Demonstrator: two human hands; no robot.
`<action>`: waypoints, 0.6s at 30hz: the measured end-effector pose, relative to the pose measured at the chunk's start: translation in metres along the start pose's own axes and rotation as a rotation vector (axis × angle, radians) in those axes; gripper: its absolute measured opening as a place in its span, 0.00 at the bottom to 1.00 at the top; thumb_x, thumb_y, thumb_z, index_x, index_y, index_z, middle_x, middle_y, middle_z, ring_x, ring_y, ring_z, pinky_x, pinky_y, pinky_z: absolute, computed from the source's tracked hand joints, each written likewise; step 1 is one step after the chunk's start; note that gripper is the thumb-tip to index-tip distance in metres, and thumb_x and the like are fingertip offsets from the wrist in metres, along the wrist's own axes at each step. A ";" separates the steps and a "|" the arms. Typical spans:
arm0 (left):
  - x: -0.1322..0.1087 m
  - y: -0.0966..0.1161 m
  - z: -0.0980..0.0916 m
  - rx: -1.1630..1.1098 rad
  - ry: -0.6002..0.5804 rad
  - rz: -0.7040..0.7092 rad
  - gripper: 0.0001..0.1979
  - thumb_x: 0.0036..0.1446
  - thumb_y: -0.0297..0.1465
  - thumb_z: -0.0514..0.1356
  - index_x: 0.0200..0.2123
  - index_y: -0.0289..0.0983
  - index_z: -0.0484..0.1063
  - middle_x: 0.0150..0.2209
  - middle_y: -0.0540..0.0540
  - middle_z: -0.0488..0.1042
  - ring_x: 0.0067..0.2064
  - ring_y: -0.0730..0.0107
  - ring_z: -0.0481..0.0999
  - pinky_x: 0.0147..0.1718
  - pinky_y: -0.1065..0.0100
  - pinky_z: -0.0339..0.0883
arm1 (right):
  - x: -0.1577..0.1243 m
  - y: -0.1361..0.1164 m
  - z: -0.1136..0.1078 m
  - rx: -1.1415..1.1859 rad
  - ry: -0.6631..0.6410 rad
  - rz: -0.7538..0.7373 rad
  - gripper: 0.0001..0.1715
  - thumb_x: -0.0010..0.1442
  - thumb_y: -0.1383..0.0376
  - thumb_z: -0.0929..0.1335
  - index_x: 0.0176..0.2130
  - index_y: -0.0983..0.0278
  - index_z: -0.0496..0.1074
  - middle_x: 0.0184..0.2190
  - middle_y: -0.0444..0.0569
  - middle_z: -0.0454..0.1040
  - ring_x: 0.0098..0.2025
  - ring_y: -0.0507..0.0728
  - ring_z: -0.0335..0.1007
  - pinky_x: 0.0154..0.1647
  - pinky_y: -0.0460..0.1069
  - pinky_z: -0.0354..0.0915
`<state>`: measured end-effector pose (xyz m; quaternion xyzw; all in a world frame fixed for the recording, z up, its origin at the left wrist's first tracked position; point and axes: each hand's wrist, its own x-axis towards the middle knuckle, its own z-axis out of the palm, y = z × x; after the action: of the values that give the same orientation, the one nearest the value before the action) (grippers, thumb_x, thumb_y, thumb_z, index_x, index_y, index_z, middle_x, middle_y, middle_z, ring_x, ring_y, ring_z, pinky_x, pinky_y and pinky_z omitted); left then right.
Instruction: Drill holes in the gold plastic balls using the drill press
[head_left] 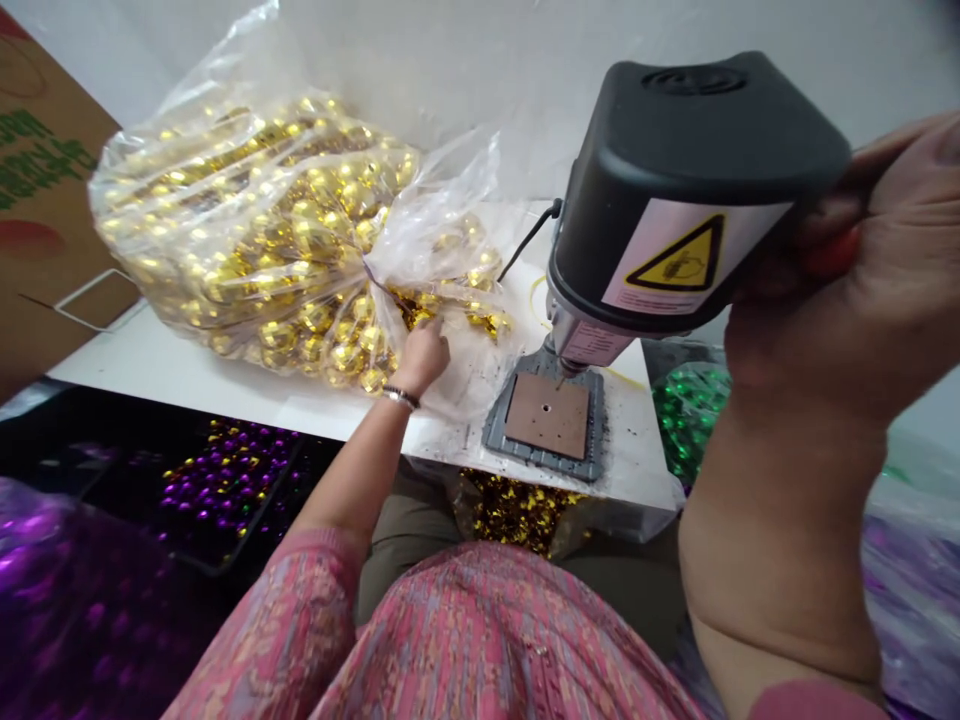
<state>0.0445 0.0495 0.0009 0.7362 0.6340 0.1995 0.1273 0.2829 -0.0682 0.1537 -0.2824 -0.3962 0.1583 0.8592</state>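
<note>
A bench drill press (675, 200) with a black housing stands on the white table, its grey base carrying a square brown board (551, 415) with a hole in it. My right hand (892, 260) is closed at the machine's right side, around a red knob (836, 250) that shows between the fingers. My left hand (426, 355) reaches to the gathered mouth of a clear plastic bag (262, 260) full of shiny gold balls. Its fingers look curled in by some gold balls (487, 322); what they hold, if anything, is hidden.
A cardboard box (45, 180) stands at the left. Below the table are a black crate of purple and gold balls (225, 490), gold pieces (521, 510) between my knees, and a bag of green balls (686, 410) at right. Dark crumbs lie around the drill base.
</note>
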 end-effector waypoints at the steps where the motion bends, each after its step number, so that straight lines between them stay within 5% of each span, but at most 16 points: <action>1: 0.015 -0.003 0.000 0.064 -0.009 -0.060 0.25 0.59 0.19 0.55 0.59 0.27 0.71 0.57 0.28 0.74 0.60 0.48 0.72 0.60 0.55 0.65 | 0.000 -0.001 0.000 -0.017 0.003 0.006 0.17 0.59 0.61 0.70 0.25 0.70 0.69 0.16 0.36 0.62 0.19 0.37 0.60 0.21 0.36 0.51; 5: 0.048 -0.015 0.006 0.218 -0.102 -0.189 0.28 0.57 0.20 0.56 0.62 0.31 0.68 0.65 0.27 0.65 0.60 0.40 0.71 0.57 0.49 0.65 | -0.002 -0.006 -0.001 -0.090 -0.009 0.059 0.16 0.62 0.62 0.66 0.27 0.70 0.72 0.17 0.33 0.65 0.20 0.35 0.60 0.23 0.37 0.51; 11: 0.039 -0.017 0.011 0.119 -0.149 -0.018 0.27 0.54 0.22 0.60 0.59 0.33 0.72 0.62 0.31 0.69 0.61 0.44 0.69 0.60 0.51 0.63 | -0.002 -0.002 -0.002 -0.052 -0.057 -0.029 0.18 0.67 0.67 0.61 0.26 0.67 0.70 0.18 0.37 0.63 0.19 0.38 0.57 0.20 0.39 0.49; 14: 0.016 -0.010 0.008 -0.215 -0.297 0.045 0.26 0.55 0.32 0.65 0.58 0.37 0.73 0.52 0.40 0.77 0.49 0.58 0.76 0.50 0.62 0.70 | -0.001 0.002 -0.002 -0.032 -0.073 -0.070 0.16 0.67 0.66 0.62 0.29 0.66 0.69 0.18 0.38 0.62 0.18 0.40 0.54 0.17 0.41 0.48; 18: -0.028 -0.001 0.013 -1.074 -0.547 -0.062 0.33 0.57 0.50 0.63 0.61 0.40 0.68 0.40 0.45 0.77 0.32 0.71 0.74 0.30 0.70 0.67 | 0.000 0.004 -0.003 -0.011 -0.105 -0.076 0.15 0.67 0.67 0.61 0.30 0.65 0.69 0.19 0.37 0.60 0.18 0.39 0.53 0.17 0.40 0.48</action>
<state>0.0457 0.0234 -0.0145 0.5746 0.4098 0.2913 0.6457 0.2850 -0.0664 0.1493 -0.2634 -0.4518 0.1381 0.8411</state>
